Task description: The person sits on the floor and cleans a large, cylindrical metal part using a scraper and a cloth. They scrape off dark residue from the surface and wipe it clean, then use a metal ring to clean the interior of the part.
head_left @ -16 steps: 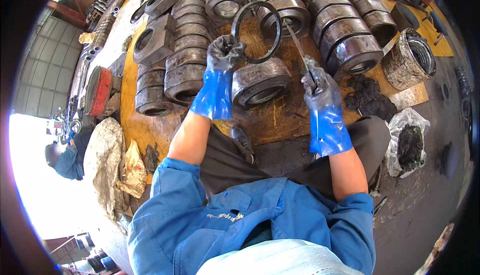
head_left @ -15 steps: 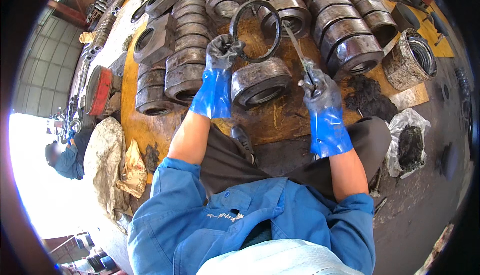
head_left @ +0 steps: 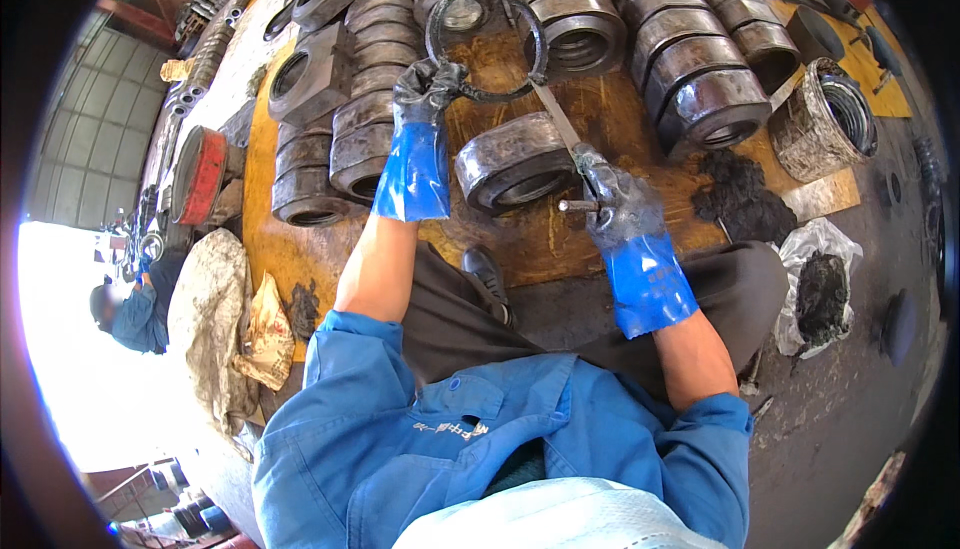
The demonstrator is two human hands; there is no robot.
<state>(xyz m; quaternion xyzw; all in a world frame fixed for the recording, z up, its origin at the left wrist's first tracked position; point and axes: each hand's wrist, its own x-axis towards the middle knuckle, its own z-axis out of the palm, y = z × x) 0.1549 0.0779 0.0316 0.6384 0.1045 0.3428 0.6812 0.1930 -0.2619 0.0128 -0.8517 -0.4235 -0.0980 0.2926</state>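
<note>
My left hand (head_left: 424, 91), in a black-and-blue glove, is closed on the left side of a thin black ring (head_left: 541, 49) and holds it raised above the table. My right hand (head_left: 622, 199), gloved the same way, grips a flat metal blade (head_left: 558, 117). The blade's far tip meets the ring's lower right edge. A short metal rod (head_left: 578, 205) also sticks out from this hand to the left; its other end is hidden. Below and between my hands a thick steel ring (head_left: 512, 161) sits on the table.
Rows of steel rings (head_left: 698, 57) stretch across the brown table (head_left: 540, 244). At the right are a grimy bucket (head_left: 800, 134), dark rags (head_left: 745, 199) and a plastic bag (head_left: 850, 249) with black stuff. Stained sacks (head_left: 210, 319) lie left. Another person (head_left: 140, 317) crouches far left.
The black ring and my left hand have shifted left and up. My right hand has moved left and slightly down, and the blade's tip now meets the ring's lower right instead of its right side.
</note>
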